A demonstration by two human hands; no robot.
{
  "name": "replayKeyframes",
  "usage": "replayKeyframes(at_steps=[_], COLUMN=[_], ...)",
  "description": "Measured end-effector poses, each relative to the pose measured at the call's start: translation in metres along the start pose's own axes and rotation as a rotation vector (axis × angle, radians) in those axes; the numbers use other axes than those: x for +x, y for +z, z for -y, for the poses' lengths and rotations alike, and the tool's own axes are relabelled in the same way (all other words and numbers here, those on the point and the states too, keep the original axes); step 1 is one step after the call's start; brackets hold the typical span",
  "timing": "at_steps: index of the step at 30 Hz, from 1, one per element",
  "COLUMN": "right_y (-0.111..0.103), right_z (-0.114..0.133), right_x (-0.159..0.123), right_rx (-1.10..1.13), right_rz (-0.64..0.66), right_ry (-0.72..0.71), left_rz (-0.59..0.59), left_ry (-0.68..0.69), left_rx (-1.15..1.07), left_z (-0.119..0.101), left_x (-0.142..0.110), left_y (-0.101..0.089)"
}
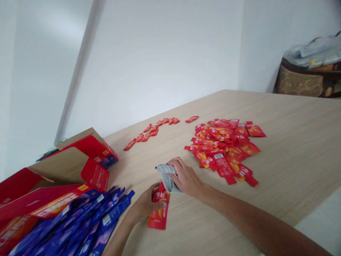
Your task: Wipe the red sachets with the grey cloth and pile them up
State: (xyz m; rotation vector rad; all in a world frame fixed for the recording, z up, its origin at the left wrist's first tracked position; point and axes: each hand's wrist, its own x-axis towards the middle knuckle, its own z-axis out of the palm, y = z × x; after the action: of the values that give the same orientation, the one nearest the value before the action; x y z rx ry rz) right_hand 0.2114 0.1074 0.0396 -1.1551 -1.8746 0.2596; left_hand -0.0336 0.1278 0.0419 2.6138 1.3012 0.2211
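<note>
Near the front of the wooden table (202, 227), my left hand (145, 204) grips a red sachet (159, 220) with white lettering and an orange picture, thumb across its front. My right hand (185, 176) is closed on a folded grey cloth (168, 177), which covers or touches the sachet's upper end. Right of my hands, a heap of similar red sachets (223, 142) lies loosely piled. Beside my left forearm lies a pile of long blue packets (87, 217).
An open red cardboard box (93, 174) stands at the left, its flaps spread. Several small red sachets (145, 137) lie scattered along the far edge by the white wall (170, 53). A patterned brown chair (299, 80) with plastic bags (317, 51) on it stands beyond the table at right.
</note>
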Motion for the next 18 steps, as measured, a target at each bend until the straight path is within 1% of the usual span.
replayKeyframes(at_steps=[2, 4, 7, 9, 10, 12, 14, 16, 18], right_y=[0.001, 0.004, 0.015, 0.025, 0.029, 0.036, 0.040, 0.042, 0.044], right_z=[-0.003, -0.008, -0.013, -0.012, -0.010, -0.003, 0.003, 0.006, 0.006], right_x=[0.001, 0.000, -0.004, -0.008, -0.010, -0.014, -0.017, -0.017, -0.017], right_rx=[-0.098, -0.171, -0.220, -0.245, -0.256, -0.272, -0.284, -0.296, -0.312], right_rz=[0.085, 0.155, 0.221, 0.268, 0.290, 0.328, 0.349, 0.349, 0.342], right_ry=[0.050, 0.089, 0.103, 0.084, 0.069, 0.036, 0.007, -0.008, -0.015], left_rz=[0.033, 0.007, -0.124, -0.244, -0.312, -0.425, -0.481, -0.481, -0.463], left_ry=[-0.080, -0.143, -0.206, -0.202, -0.176, -0.073, 0.074, 0.227, 0.354], left_rx=[-0.073, -0.095, -0.079, -0.047, -0.022, 0.039, 0.095, 0.154, 0.223], left_z=[0.003, 0.006, 0.004, -0.008, -0.018, -0.046, -0.082, -0.121, -0.159], left_x=[0.004, 0.009, 0.025, 0.047, 0.062, 0.101, 0.145, 0.192, 0.234], left_y=[-0.012, -0.030, -0.065, -0.090, -0.101, -0.117, -0.122, -0.115, -0.097])
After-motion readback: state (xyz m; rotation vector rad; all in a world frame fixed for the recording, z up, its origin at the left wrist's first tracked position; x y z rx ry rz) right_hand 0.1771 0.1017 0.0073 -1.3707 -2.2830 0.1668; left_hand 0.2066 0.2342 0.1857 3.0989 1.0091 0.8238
